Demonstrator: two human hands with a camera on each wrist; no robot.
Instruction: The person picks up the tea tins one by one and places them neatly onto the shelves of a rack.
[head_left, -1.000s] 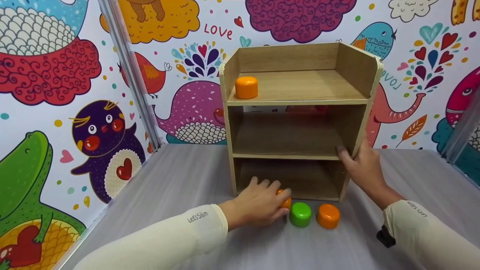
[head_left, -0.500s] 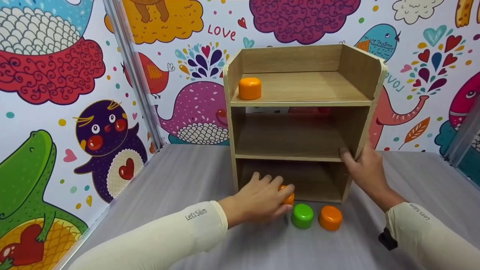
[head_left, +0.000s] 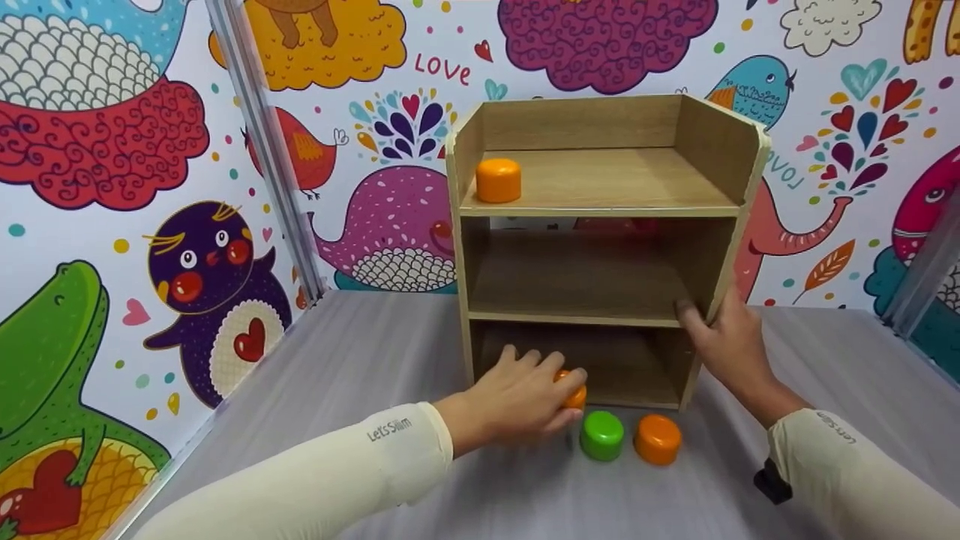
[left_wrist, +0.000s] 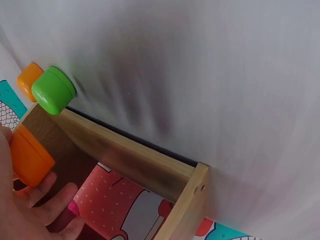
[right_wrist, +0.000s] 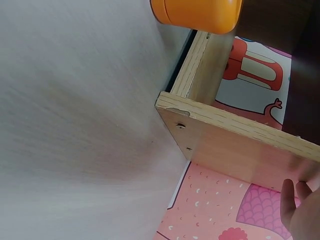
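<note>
My left hand (head_left: 525,394) holds an orange rounded cylinder (head_left: 574,388) between thumb and fingers, in front of the bottom compartment of a small wooden shelf (head_left: 585,321). In the left wrist view the held orange cylinder (left_wrist: 31,156) shows beside my spread fingers. On the table, just right of that hand, stand a green cylinder (head_left: 602,436) and another orange cylinder (head_left: 658,439). My right hand (head_left: 731,341) grips the shelf's right side panel, thumb on the inner face by the middle board. Its other fingers are mostly hidden behind the panel.
One more orange cylinder (head_left: 499,181) sits at the left front of the shelf's top board. The grey table (head_left: 360,352) extends around the shelf. Printed cartoon walls (head_left: 375,217) close off the back and left, with a metal corner post (head_left: 266,142) between them.
My left hand has lifted the orange cylinder slightly from beside the green one. My right hand keeps its grip on the shelf, and the view has shifted a little.
</note>
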